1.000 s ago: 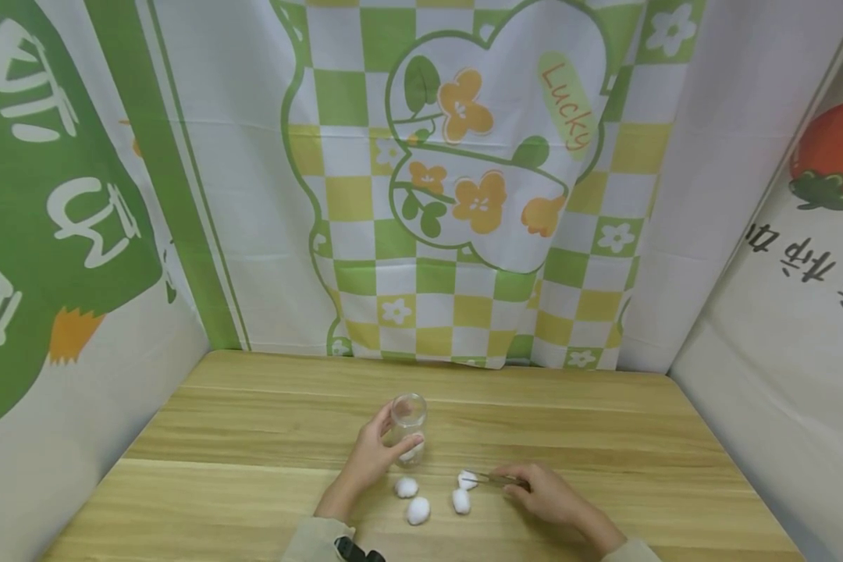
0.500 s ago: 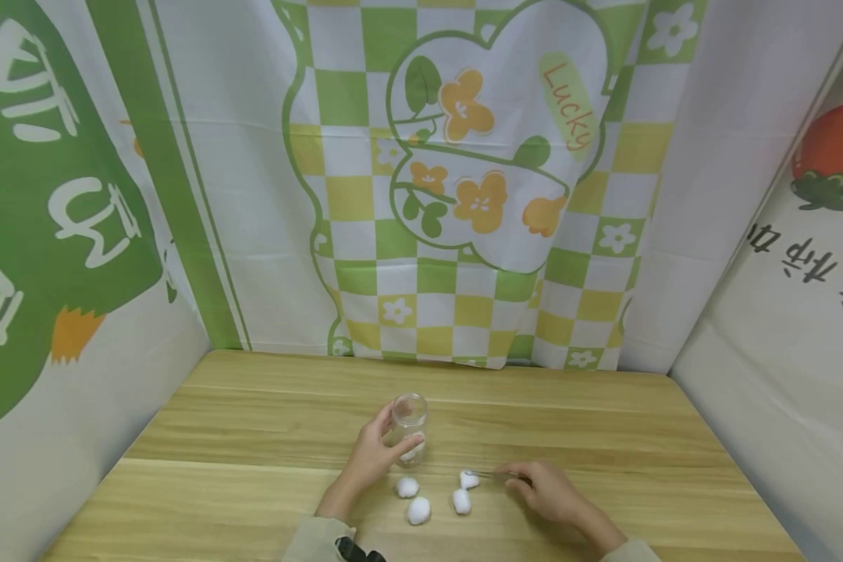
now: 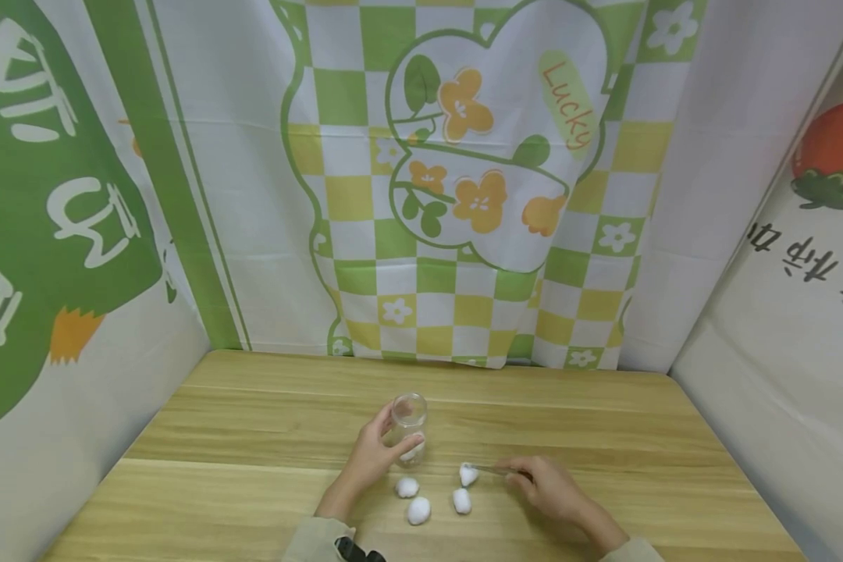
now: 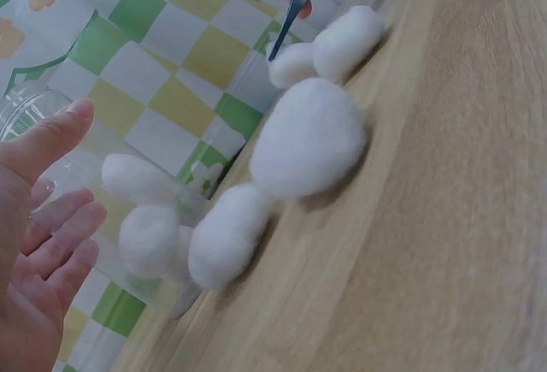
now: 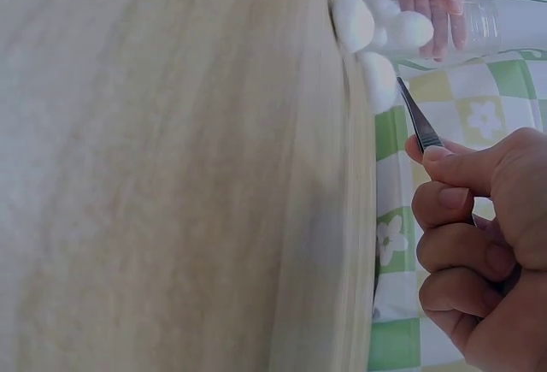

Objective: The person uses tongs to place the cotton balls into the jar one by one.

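Note:
My left hand (image 3: 369, 459) holds a small clear glass jar (image 3: 409, 421) upright on the wooden table (image 3: 604, 437); a cotton ball (image 3: 411, 453) lies inside it. To the right, my right hand (image 3: 542, 485) grips metal tweezers (image 3: 493, 470) whose tips pinch a white cotton ball (image 3: 468, 474) close to the tabletop. Three more cotton balls (image 3: 407, 487) (image 3: 417, 510) (image 3: 461, 500) lie loose in front of the jar. The right wrist view shows the tweezers (image 5: 418, 116) meeting the cotton ball (image 5: 379, 81). In the left wrist view my left hand (image 4: 41, 218) rests against the jar (image 4: 38, 107).
Printed cloth panels (image 3: 464, 179) wall in the table at the back and on both sides. Bare wood stretches behind the jar and to the far left and right.
The tweezers and the pinched cotton ball have moved slightly away from me, with the right hand following. The left hand and jar have stayed put.

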A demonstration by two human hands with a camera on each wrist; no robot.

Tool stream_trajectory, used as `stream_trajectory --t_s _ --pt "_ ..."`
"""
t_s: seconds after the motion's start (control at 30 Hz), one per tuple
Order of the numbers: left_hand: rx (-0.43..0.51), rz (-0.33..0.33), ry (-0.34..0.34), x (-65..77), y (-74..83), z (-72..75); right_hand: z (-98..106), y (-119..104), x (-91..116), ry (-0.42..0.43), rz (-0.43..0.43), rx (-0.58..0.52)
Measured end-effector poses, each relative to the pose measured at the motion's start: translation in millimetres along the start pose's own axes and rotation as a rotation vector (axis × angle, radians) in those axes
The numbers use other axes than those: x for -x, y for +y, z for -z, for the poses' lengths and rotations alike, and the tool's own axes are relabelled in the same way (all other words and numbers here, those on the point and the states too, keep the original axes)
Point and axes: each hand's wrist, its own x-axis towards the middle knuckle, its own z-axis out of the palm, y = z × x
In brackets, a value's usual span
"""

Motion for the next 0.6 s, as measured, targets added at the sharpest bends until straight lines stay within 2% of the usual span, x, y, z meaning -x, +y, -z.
stream_trajectory --t_s 0.17,0.33,0.6 --pt "0.002 -0.003 0.001 0.2 0.0 0.0 0.9 -0.7 -0.6 -0.011 -0.015 -0.065" --pt "0.004 -0.003 -0.007 1.0 0.3 0.5 1.3 -2.2 -1.1 0.003 -0.034 -0.067" --pt "-0.001 0.007 0.0 -0.1 -0.7 0.4 2.4 -4.2 -2.3 0.024 -0.017 -0.048"
